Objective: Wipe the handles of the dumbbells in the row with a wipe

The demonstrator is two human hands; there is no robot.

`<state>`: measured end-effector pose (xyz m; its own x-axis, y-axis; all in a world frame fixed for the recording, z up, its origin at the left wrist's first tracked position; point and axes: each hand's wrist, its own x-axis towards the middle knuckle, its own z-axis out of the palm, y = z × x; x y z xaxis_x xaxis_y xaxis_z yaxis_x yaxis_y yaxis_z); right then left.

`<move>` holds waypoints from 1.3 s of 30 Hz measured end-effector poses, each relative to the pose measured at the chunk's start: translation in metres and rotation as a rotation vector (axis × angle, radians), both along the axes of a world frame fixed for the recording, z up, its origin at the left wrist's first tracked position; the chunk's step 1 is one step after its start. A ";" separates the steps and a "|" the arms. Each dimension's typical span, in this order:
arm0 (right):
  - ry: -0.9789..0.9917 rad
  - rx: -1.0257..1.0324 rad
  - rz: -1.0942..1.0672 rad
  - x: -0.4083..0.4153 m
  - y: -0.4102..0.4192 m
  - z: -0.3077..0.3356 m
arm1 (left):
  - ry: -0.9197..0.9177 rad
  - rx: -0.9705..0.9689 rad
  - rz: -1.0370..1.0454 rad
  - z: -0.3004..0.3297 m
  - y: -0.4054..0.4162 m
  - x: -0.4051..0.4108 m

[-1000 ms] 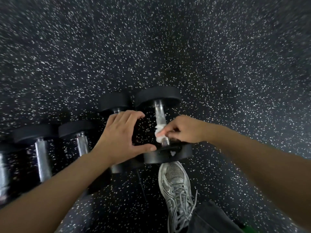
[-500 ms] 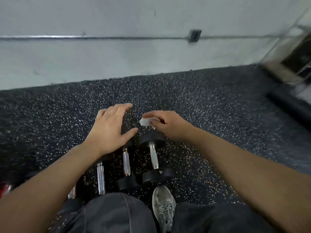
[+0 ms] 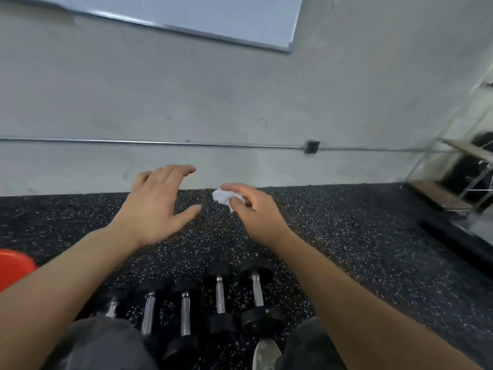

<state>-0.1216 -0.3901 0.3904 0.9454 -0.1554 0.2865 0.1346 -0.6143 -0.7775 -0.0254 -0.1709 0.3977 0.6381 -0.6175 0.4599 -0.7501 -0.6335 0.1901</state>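
A row of several black dumbbells with steel handles lies on the speckled floor at the bottom centre; the rightmost dumbbell [image 3: 257,292] sits beside its neighbour [image 3: 220,296]. My right hand [image 3: 253,209] is raised well above and beyond them, pinching a crumpled white wipe [image 3: 222,197] between thumb and fingers. My left hand [image 3: 157,206] hovers at the same height with fingers spread and nothing in it. Neither hand touches a dumbbell. My knees hide the near ends of the left dumbbells.
A grey wall [image 3: 240,102] with a metal conduit and an outlet box [image 3: 311,147] rises past the floor. An orange object [image 3: 14,265] shows at the left edge. A rack or shelf [image 3: 464,177] stands at the right. My shoe [image 3: 266,352] is near the rightmost dumbbell.
My right hand lifted the wipe off the rightmost dumbbell's handle. Both hands rose away from the row, and my view tilted up from the floor to the wall.
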 end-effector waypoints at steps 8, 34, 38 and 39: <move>-0.034 0.074 0.158 0.036 0.093 -0.024 | -0.011 0.043 0.192 -0.001 0.109 0.001; 0.354 -0.568 0.580 0.104 0.299 -0.112 | 0.257 0.367 0.761 -0.073 0.346 -0.053; 0.133 -0.287 0.567 0.107 0.320 -0.110 | 0.239 0.295 0.859 -0.067 0.345 -0.050; 0.124 -0.285 0.564 0.107 0.323 -0.111 | 0.233 0.299 0.864 -0.067 0.343 -0.048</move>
